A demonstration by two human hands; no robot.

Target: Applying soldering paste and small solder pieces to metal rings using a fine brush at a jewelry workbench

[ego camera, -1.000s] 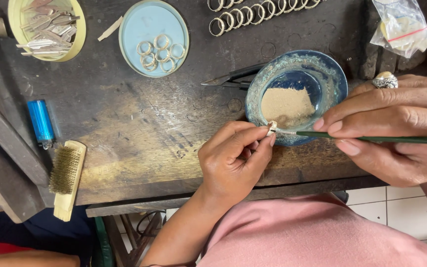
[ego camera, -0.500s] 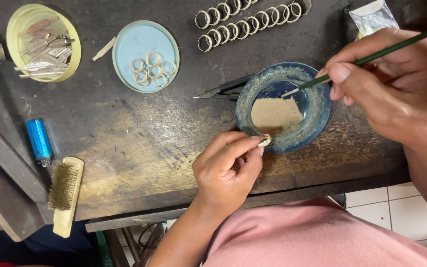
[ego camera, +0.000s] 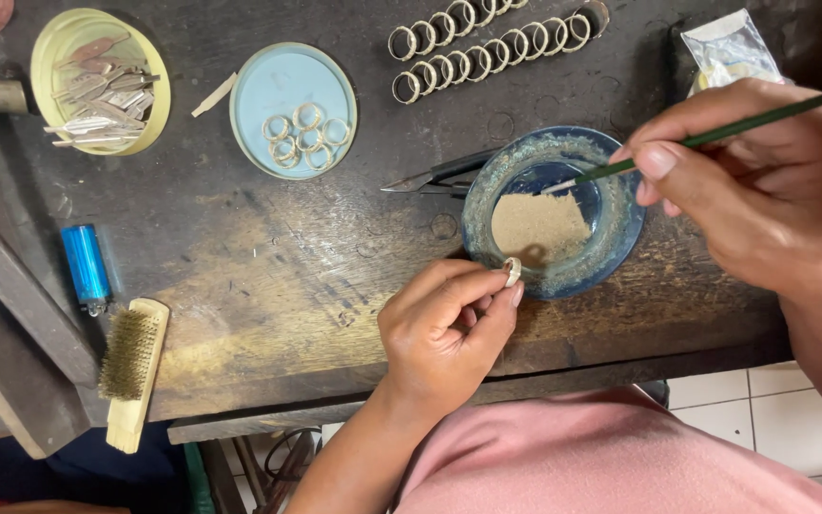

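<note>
**Brush dips into the powder bowl while a ring waits at its rim**

The blue glazed bowl (ego camera: 554,214) serves as the landmark, sitting near the front edge of the dark, worn counter (ego camera: 268,286). A patch of tan powder or paste (ego camera: 537,227) lies in its bottom. The right hand (ego camera: 763,190) pinches a thin green-handled brush (ego camera: 715,133) between thumb and fingers, pen-fashion, with the tip reaching down into the bowl just above the tan patch. The left hand (ego camera: 444,328) is curled at the bowl's near rim, thumb and forefinger pressed together on a small metal ring (ego camera: 512,270), which stands on edge just over the rim.

Left of the bowl and touching it, a pair of dark tweezers (ego camera: 435,176) points away. Farther left a pale blue lid (ego camera: 292,109) holds several loose rings, and beyond it a yellow lid (ego camera: 97,81) holds thin metal strips. Behind the bowl two rows of rings (ego camera: 487,43) lie lined up; a small plastic bag (ego camera: 730,48) sits behind it to the right. Well to the left, a blue lighter (ego camera: 85,266) and a wire brush (ego camera: 130,366) rest near the counter's front.

Doing this well seems to call for loading only the very tip of the brush, keeping the ring steady and close to the bowl, and holding it by its edges so the surface to be coated stays uncovered.
</note>
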